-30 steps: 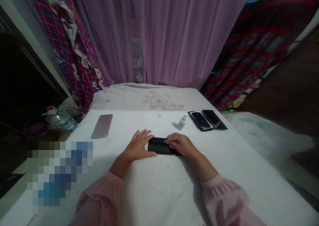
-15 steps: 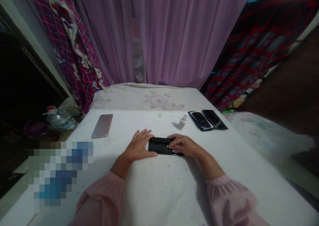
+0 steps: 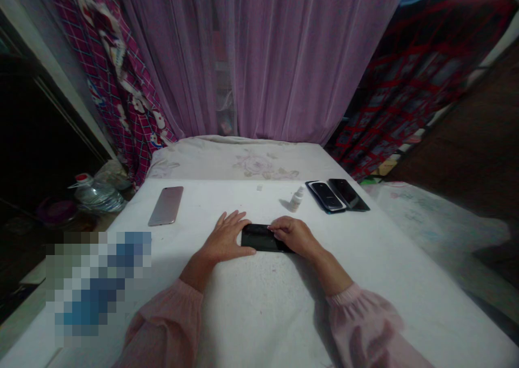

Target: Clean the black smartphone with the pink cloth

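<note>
"What occupies the middle of the white, cloth-covered counter (image 3: 259,303)?"

"A flat, rectangular, glossy black phone (image 3: 256,239), lying sideways between a person's two hands."

"And the fingers?"

"The left hand (image 3: 225,239) spreads its fingers wide around the phone's left end. The right hand (image 3: 298,238) pinches its fingers narrowly over the face; whether they grip anything small, one cannot tell."

"Beyond them?"

"A small whitish plastic bottle (image 3: 297,200) stands near; a rose-pink phone (image 3: 166,206) lies well to the left."

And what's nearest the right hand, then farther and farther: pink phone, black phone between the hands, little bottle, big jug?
1. Black phone: partly under the right hand.
2. Little bottle: just beyond.
3. Pink phone: left side.
4. Big jug: left, off the table.
</note>
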`<state>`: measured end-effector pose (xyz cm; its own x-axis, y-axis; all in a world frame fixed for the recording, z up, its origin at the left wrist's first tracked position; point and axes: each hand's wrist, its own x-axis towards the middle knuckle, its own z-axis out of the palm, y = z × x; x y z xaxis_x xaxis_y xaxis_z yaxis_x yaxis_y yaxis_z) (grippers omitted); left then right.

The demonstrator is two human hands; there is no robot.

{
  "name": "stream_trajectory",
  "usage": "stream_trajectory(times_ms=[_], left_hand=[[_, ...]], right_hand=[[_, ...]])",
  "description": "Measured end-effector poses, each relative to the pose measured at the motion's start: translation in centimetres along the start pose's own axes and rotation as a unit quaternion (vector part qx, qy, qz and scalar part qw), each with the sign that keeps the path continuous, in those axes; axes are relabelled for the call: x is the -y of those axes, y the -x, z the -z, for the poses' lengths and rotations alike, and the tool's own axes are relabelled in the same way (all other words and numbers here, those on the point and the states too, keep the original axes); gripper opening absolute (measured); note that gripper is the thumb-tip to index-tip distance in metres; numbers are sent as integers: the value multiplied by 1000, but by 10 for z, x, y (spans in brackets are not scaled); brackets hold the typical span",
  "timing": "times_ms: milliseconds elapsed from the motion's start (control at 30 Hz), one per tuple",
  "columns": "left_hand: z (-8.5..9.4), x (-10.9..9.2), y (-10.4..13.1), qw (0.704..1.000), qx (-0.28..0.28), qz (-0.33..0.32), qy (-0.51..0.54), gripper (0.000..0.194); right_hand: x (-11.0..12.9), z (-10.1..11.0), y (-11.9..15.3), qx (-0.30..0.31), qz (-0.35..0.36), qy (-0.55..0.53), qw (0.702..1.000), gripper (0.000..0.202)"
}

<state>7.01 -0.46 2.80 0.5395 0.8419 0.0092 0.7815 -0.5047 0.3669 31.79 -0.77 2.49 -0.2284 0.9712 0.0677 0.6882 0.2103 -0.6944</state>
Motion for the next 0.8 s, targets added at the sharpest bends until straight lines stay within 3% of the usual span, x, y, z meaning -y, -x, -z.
stream_trajectory(times_ms=[200, 600, 800], left_hand=[[-1, 2, 0, 1000, 0, 0, 0, 76], [-1, 2, -1, 1000, 16, 3, 3, 78], [-1, 1, -1, 1000, 9, 3, 1, 76]], right_hand=[[-3, 12, 6, 106, 32, -78, 991, 24], [22, -9, -3, -39, -42, 112, 992, 26], [13, -6, -2, 3, 29, 74, 997, 30]])
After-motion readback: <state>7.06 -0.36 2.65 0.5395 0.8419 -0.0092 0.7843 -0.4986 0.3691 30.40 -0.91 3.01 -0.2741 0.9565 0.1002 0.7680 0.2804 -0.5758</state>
